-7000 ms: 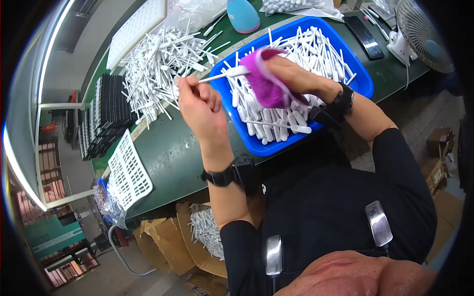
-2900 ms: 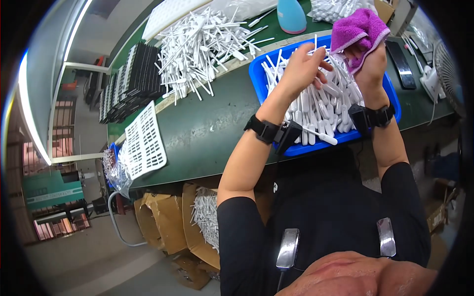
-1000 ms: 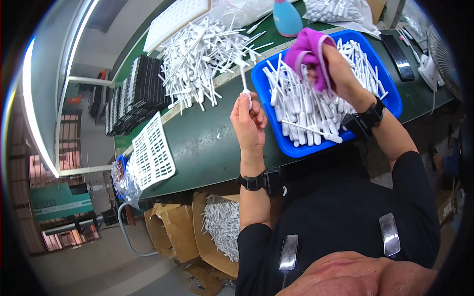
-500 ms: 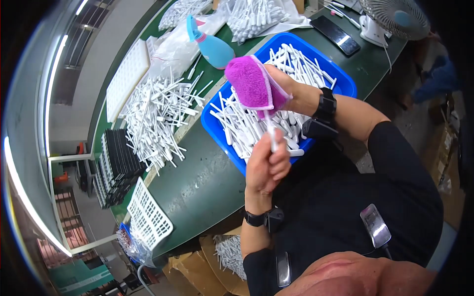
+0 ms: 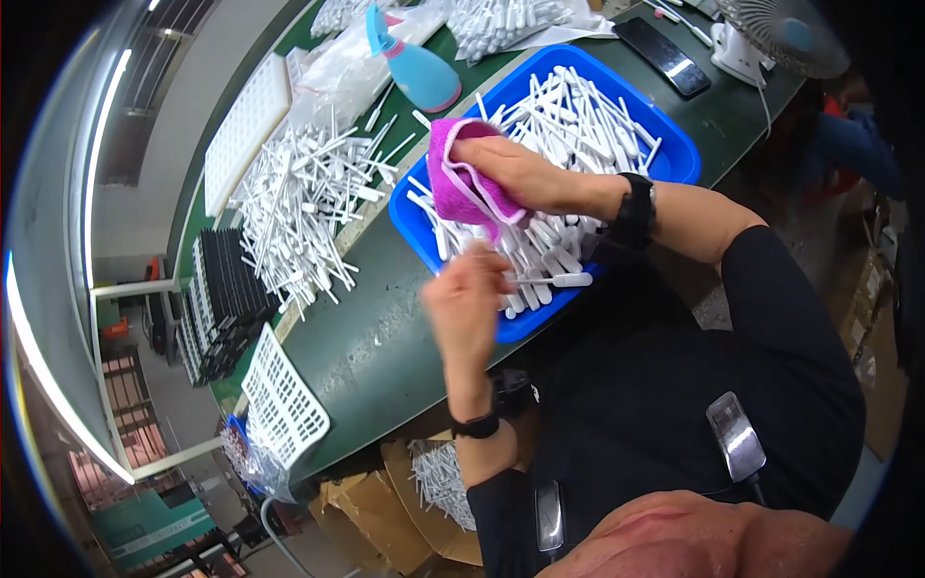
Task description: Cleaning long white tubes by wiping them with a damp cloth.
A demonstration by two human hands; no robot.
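While the right hand (image 5: 525, 175) is clamped on a bunched magenta terry cloth (image 5: 461, 200) above the blue plastic tray (image 5: 674, 144), the left hand (image 5: 462, 303) sits just below it by the tray's left-near edge, motion-blurred; can't tell if its fingers are apart, together, or on a stick. White bulb-ended plastic sticks (image 5: 568, 120) fill the tray under the cloth, one stick (image 5: 572, 280) lying crosswise over the near side. More sticks lie in a loose heap (image 5: 303, 202) on the green tabletop (image 5: 381, 332), left of the tray, with a blue spray bottle (image 5: 421, 80) behind. Looks like one-at-a-time wiping, as a judgement. To do it well: left hand pinches one stick by the thick end, right folds the cloth fully around the shaft, light even squeeze, straight pull along the length so the thin part doesn't bend; turn the cloth to a clean patch often; keep its loose corners up off the tray's sticks so nothing snags.
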